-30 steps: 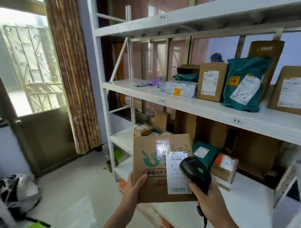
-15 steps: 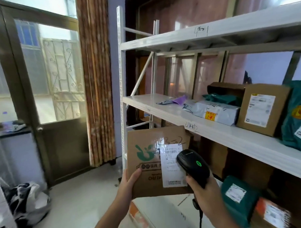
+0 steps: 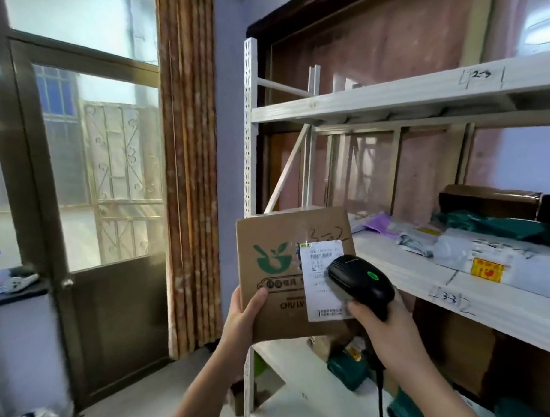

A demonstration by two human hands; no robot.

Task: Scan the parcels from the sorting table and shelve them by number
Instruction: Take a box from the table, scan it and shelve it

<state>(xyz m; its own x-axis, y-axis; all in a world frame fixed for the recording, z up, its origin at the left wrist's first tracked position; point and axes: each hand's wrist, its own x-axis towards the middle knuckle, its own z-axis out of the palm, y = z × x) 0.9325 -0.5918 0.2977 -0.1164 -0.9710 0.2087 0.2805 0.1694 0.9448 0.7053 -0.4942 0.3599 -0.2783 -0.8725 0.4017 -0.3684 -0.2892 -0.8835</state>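
Parcel (image 3: 279, 270) marked "3-2", printed "CHU LV"; shelf (image 3: 451, 299) tag maybe "3-3"

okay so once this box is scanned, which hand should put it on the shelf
Left. The left hand already grips the cardboard box marked 3-2; the right hand is occupied holding the scanner.

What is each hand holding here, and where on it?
Left hand grips the brown cardboard parcel at its lower left edge. Right hand grips the black handheld barcode scanner by its handle.
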